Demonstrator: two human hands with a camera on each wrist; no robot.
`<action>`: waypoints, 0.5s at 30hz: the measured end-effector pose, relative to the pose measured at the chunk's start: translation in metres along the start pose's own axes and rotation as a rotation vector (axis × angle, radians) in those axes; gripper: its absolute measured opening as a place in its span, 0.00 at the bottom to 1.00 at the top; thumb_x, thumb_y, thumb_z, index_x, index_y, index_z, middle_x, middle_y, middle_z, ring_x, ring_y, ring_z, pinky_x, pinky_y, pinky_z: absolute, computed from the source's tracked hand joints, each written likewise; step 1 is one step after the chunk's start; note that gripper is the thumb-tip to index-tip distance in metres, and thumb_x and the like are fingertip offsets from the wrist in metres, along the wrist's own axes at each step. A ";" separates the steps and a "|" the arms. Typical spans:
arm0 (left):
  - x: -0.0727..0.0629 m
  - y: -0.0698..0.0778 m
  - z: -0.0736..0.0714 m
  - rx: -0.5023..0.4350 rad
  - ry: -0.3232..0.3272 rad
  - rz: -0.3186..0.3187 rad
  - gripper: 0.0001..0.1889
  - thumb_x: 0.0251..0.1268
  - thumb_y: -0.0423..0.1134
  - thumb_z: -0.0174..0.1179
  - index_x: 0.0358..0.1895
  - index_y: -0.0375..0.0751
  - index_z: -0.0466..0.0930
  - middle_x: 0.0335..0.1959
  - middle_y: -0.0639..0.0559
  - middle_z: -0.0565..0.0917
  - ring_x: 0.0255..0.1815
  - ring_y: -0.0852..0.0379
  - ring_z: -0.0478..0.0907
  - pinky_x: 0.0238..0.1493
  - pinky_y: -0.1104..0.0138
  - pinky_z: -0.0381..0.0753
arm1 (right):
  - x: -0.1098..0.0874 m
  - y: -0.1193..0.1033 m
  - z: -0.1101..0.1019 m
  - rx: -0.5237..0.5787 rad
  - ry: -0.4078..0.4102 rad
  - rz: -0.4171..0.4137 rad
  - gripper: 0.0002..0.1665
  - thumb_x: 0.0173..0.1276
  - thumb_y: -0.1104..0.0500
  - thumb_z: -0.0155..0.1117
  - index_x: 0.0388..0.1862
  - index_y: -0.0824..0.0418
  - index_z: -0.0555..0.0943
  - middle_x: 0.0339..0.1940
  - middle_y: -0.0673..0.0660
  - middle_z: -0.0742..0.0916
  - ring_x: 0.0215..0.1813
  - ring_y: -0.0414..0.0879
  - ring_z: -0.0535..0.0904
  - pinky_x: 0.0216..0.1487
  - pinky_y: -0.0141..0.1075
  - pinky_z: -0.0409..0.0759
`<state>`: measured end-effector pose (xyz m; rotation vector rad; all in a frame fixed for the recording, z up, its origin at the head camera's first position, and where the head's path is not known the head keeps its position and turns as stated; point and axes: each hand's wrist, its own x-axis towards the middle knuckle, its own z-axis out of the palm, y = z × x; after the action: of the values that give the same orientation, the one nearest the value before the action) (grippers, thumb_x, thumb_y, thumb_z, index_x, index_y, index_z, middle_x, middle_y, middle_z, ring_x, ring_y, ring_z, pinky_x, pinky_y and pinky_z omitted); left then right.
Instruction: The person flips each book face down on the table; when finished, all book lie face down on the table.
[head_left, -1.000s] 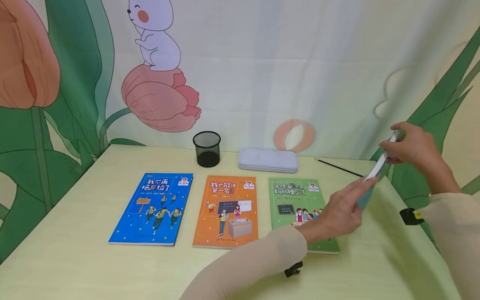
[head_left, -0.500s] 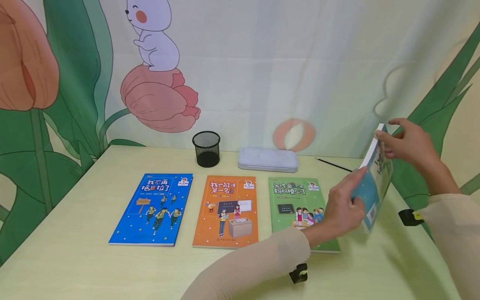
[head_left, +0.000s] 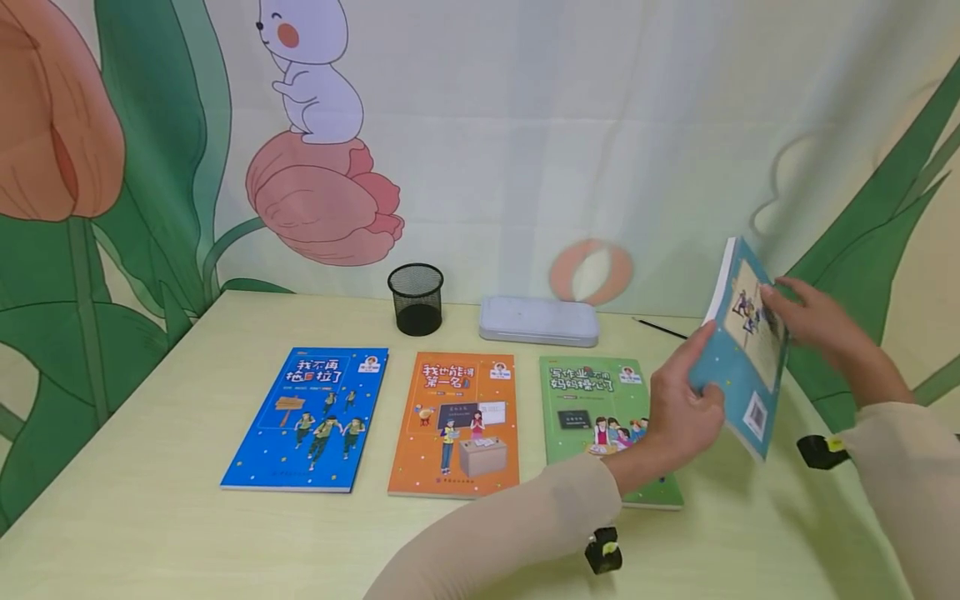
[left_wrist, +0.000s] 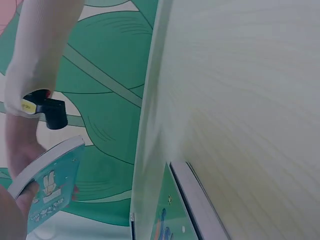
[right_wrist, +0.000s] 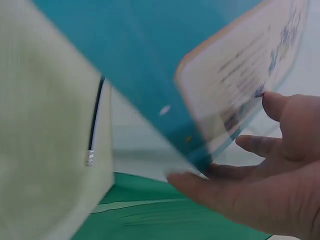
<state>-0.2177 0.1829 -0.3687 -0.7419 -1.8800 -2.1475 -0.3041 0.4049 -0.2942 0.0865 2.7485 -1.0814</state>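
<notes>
Teal book (head_left: 738, 358) is up off the table (head_left: 150, 467), over on the right, tilted, barcode side showing. Left hand (head_left: 682, 400) has its left edge pinched, right hand (head_left: 813, 312) is gripping the right edge. Green book (head_left: 570, 450) lies flat just left, then orange book (head_left: 420, 450), then blue book (head_left: 262, 454) furthest left. Black pencil (head_left: 656, 327) sits far right.
</notes>
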 end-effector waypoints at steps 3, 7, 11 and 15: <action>0.000 0.000 0.001 -0.045 0.019 -0.033 0.44 0.55 0.12 0.48 0.77 0.48 0.61 0.72 0.51 0.72 0.60 0.62 0.79 0.44 0.80 0.81 | 0.005 0.018 0.002 0.108 -0.071 0.019 0.54 0.75 0.29 0.28 0.78 0.62 0.21 0.76 0.84 0.40 0.72 0.86 0.45 0.68 0.71 0.61; -0.001 0.001 0.002 -0.112 0.057 -0.086 0.45 0.55 0.12 0.48 0.76 0.50 0.62 0.72 0.52 0.72 0.58 0.61 0.80 0.40 0.78 0.83 | 0.009 0.043 0.004 0.285 -0.152 0.015 0.51 0.77 0.34 0.36 0.80 0.53 0.22 0.71 0.75 0.64 0.66 0.71 0.72 0.59 0.54 0.81; 0.000 0.002 0.004 -0.146 0.089 -0.119 0.45 0.54 0.12 0.47 0.76 0.51 0.64 0.70 0.50 0.75 0.56 0.59 0.82 0.39 0.77 0.84 | 0.008 0.063 0.003 0.541 -0.204 -0.010 0.44 0.81 0.46 0.44 0.82 0.39 0.31 0.47 0.47 0.79 0.46 0.42 0.82 0.42 0.41 0.85; 0.000 0.002 0.005 -0.124 0.094 -0.149 0.45 0.54 0.13 0.49 0.75 0.54 0.64 0.69 0.51 0.76 0.53 0.61 0.83 0.34 0.77 0.84 | 0.008 0.073 0.003 0.696 -0.204 -0.031 0.40 0.80 0.54 0.50 0.80 0.34 0.43 0.42 0.47 0.83 0.42 0.43 0.83 0.39 0.41 0.85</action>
<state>-0.2157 0.1875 -0.3662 -0.5269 -1.8204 -2.3630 -0.3023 0.4566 -0.3468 0.0249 2.0888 -1.8823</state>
